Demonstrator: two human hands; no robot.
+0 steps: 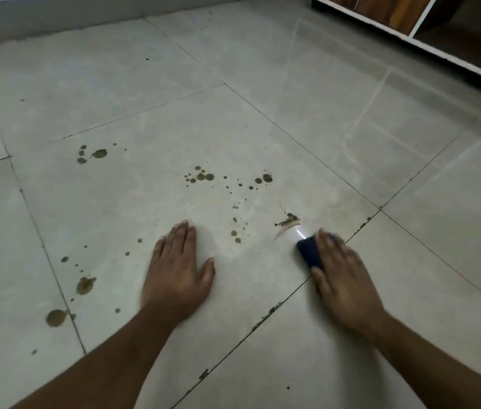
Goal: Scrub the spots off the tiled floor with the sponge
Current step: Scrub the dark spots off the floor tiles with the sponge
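Brown spots are scattered over the pale tiled floor [115, 202]. One cluster of spots [200, 175] lies past my hands, and a bigger spot [85, 285] lies to the left. A smeared spot [288, 221] sits just beyond the dark blue sponge [308, 252]. My right hand [342, 278] lies on top of the sponge with fingers stretched over it, pressing it to the tile; the hand is motion-blurred. My left hand [178, 270] rests flat on the floor, fingers straight, holding nothing.
A white-framed wooden cabinet [428, 28] stands at the far right. A white wall base [56, 16] runs along the far left. Dark grout lines [277, 308] cross the floor, with grime in the line near my right hand.
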